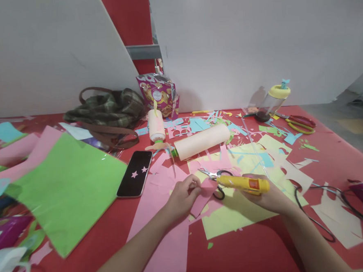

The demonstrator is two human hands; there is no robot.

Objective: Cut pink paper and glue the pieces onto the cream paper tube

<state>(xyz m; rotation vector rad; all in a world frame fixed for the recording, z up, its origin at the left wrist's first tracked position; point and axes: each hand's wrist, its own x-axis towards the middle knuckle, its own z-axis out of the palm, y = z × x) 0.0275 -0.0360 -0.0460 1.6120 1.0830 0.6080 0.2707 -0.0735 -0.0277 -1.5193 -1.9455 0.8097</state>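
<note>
My left hand [183, 195] has its fingers curled and pressed together at the edge of a small folded piece of pink paper [203, 195]. In my right hand [265, 196] is a yellow hand tool [241, 183] with an orange-red panel on its side; its exact kind is unclear. The tool's narrow end points left, at the pink paper. Black-handled scissors [211, 174] lie with blades spread, partly behind the tool. Under both hands are a large pink sheet [163, 235] and a pale yellow sheet [235, 219].
A phone [134, 175] with two pink stars on it lies left, beside a green sheet [70, 188]. Behind stand two cream paper-wrapped bottles, one upright [156, 125], one lying [203, 141]. Red-handled pliers [300, 122], a clear bottle [274, 101] and a black cable [316, 222] are right.
</note>
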